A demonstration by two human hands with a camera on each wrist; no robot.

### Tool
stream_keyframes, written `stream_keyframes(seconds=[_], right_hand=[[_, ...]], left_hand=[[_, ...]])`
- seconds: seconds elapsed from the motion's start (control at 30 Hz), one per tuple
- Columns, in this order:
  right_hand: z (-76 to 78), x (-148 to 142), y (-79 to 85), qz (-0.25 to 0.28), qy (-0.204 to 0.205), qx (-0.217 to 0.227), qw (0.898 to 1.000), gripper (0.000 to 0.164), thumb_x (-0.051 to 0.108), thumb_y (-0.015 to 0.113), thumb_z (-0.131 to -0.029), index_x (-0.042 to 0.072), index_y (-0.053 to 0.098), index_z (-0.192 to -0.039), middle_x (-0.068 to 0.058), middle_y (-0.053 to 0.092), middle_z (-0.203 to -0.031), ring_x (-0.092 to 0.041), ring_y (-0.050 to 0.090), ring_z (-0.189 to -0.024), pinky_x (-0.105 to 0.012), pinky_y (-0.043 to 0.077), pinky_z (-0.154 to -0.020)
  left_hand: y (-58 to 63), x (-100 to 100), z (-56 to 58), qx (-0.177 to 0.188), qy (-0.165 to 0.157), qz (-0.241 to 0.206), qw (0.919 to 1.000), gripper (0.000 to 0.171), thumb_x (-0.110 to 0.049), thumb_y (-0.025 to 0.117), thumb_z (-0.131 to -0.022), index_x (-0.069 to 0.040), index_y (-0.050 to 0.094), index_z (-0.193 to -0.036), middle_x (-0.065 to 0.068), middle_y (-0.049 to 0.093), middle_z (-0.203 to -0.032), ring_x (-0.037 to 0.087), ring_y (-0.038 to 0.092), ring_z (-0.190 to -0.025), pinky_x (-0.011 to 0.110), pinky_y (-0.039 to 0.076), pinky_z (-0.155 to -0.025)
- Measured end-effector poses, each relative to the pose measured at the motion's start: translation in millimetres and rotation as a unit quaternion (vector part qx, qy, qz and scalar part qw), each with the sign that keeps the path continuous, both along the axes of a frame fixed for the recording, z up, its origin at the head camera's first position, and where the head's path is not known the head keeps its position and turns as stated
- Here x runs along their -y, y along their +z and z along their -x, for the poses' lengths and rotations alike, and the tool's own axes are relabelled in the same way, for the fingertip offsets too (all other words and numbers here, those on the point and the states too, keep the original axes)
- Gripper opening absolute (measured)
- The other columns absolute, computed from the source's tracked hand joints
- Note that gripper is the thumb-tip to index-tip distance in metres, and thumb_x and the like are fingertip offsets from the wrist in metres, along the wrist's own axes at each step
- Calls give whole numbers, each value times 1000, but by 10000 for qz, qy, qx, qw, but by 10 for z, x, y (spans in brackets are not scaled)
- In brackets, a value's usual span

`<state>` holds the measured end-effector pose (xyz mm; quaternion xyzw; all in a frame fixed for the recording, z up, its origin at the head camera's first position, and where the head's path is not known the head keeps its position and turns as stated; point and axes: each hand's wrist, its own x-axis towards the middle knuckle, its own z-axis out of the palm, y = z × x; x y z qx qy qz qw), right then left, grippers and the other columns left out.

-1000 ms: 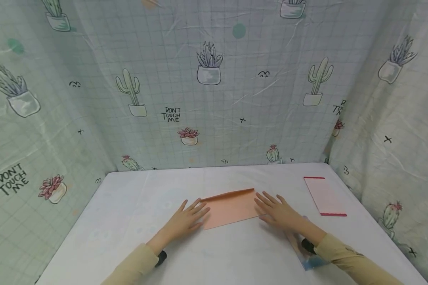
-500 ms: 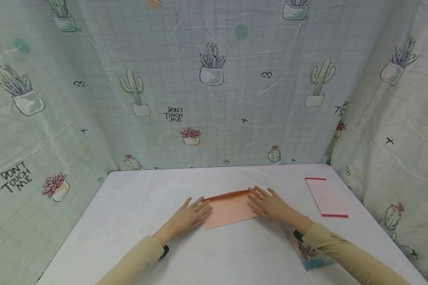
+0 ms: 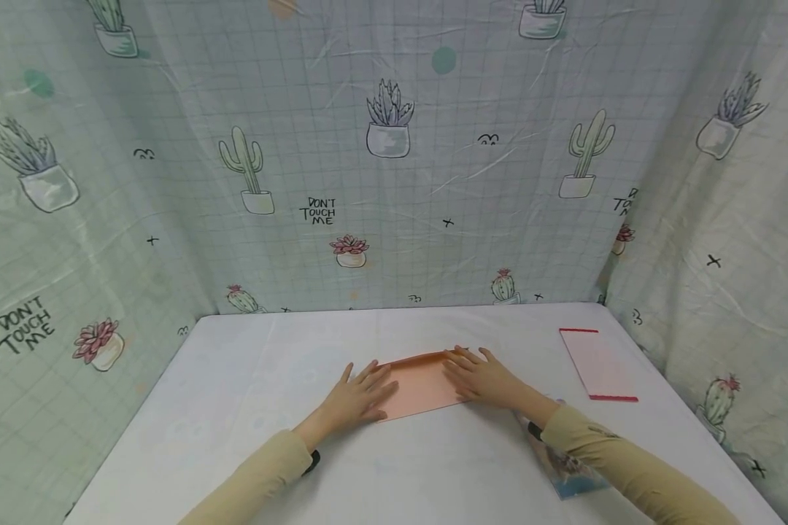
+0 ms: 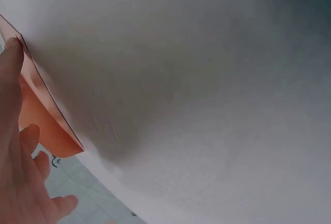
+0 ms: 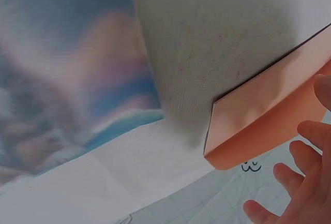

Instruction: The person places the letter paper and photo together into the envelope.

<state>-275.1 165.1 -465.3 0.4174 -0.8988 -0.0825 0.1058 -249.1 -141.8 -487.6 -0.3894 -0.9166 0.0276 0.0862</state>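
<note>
A folded orange sheet of paper (image 3: 416,391) lies on the white table, its far edge standing up as a darker flap. My left hand (image 3: 359,399) rests at its left end, fingers spread and mostly straight. Over the right end lies my right hand (image 3: 486,378), fingers spread as well. In the left wrist view, a fingertip touches the near edge of the paper (image 4: 39,87). From the right wrist, the fold of the paper (image 5: 258,105) shows beside loosely bent fingers, and I cannot tell whether they press it.
A glossy picture sheet (image 3: 574,474) lies partly under my right forearm. Farther right is a pale pink rectangle (image 3: 597,364) with red strips at both ends. A cactus-print curtain (image 3: 394,182) encloses the white table (image 3: 269,364) at the back and sides.
My right hand has slid left onto the paper's right end and its upper flap. The left hand has shifted slightly right, covering a bit more of the left end.
</note>
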Motion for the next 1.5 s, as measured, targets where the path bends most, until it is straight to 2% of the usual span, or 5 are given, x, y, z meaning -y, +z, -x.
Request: stream_keyframes(seconds=[0.4,0.73,1.03,1.37,1.5], right_hand=[[61,43,-69,-41,-31,85,10000,53,39,49,-88,11,42,-133,-9,36,-142,-29,34,-130,-56,35,-94],[143,82,-77,321,-90,241,9992,51,35,51,-88,8,44,-132,-13,36,-141,-33,36,-128,-58,36,-91],[225,130,-85,113,-307,381,9987,50,35,48,-90,10,42,-133,-12,33,-143,-33,33,-130,-58,33,-95],[363,104,-200,778,-103,708,9944,50,40,33,-95,14,35,-138,-6,21,-149,-30,22,-135,-62,24,-98],[342,150,-134,668,-350,875,9933,49,34,42,-93,9,39,-135,-9,29,-146,-34,28,-132,-61,27,-98]], left_hand=[[31,-13,-7,49,-16,435,9990,56,-51,44,-86,-22,42,-134,9,33,-144,31,27,-134,61,27,-99],[88,-36,9,-136,14,750,9971,56,-52,44,-86,-23,42,-134,6,34,-144,29,27,-134,59,27,-100],[73,-22,9,291,188,514,9981,55,-52,45,-86,-26,42,-134,8,31,-145,31,23,-136,61,22,-101],[44,10,15,204,112,430,9988,55,-53,44,-87,-26,41,-134,10,32,-144,34,26,-134,63,23,-99],[21,22,16,111,213,509,9984,56,-56,41,-86,-30,40,-135,10,31,-144,33,25,-134,62,23,-99]])
